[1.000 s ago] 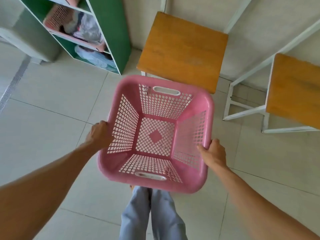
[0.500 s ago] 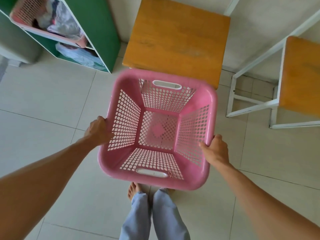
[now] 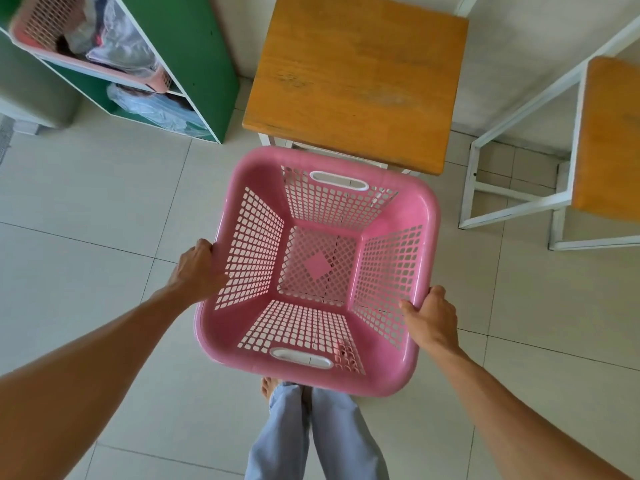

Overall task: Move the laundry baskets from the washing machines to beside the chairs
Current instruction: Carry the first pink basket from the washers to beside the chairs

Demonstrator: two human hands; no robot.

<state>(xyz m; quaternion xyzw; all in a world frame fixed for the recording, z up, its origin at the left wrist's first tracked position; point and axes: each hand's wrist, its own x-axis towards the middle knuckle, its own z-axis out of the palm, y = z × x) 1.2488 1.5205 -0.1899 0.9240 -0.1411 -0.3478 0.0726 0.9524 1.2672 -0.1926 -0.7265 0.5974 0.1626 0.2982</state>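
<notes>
I hold an empty pink laundry basket (image 3: 394, 372) with perforated walls and white handle slots, level in front of me above the tiled floor. My left hand (image 3: 197, 268) grips its left rim and my right hand (image 3: 431, 320) grips its right rim. Directly beyond the basket's far edge stands a chair with an orange wooden seat (image 3: 356, 74) on a white metal frame. A second chair of the same kind (image 3: 609, 140) stands to the right. No washing machine is in view.
A green shelf unit (image 3: 194, 46) stands at the upper left against the wall, holding another pink basket (image 3: 156, 77) with clothes and a bagged bundle below. My legs in light jeans (image 3: 311, 438) and bare feet are under the basket. Pale floor tiles lie to the left.
The chairs and shelf have shifted closer and lower in view as I stepped forward; the basket now reaches the near chair's front edge. Both hands have kept their grip on the rims.
</notes>
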